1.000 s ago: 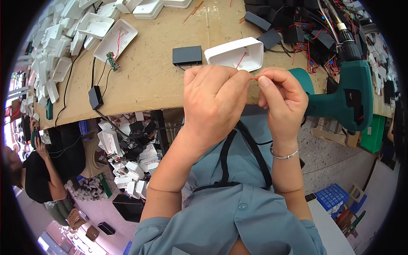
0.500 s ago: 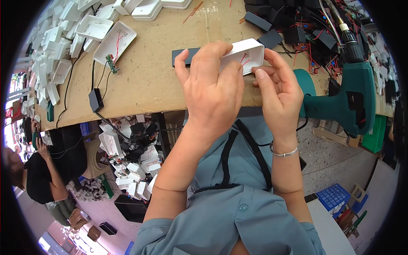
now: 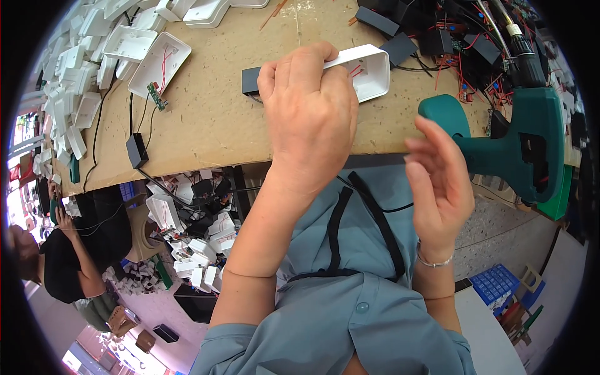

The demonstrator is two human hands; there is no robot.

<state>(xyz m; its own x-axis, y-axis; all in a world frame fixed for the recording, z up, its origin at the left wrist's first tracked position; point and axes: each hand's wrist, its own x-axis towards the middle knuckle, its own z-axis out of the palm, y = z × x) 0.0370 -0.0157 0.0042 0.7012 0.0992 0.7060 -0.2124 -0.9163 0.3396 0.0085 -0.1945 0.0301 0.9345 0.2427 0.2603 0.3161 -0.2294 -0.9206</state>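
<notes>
My left hand [image 3: 309,115] is closed on a white plastic housing [image 3: 375,75], an open shell with thin red wires inside, held over the workbench. Its palm and fingers hide the housing's left part. A dark rectangular box [image 3: 251,81] sticks out to the left from under the same hand. My right hand [image 3: 444,187] is off the housing, empty, with fingers apart and slightly curled, in front of the bench edge. Nearest to it is a green power drill [image 3: 528,140] lying on its side at the right, its battery base towards my fingers.
Another white shell [image 3: 169,56] lies at the left with a small green circuit board [image 3: 156,97] wired to a black block [image 3: 137,151]. White housings [image 3: 69,87] pile up far left. Black boxes with red wires [image 3: 437,44] crowd the far right. A co-worker [image 3: 69,256] works at left.
My right hand has let go of the white housing and moved right and towards me. My left hand keeps the housing, shifted slightly away from me.
</notes>
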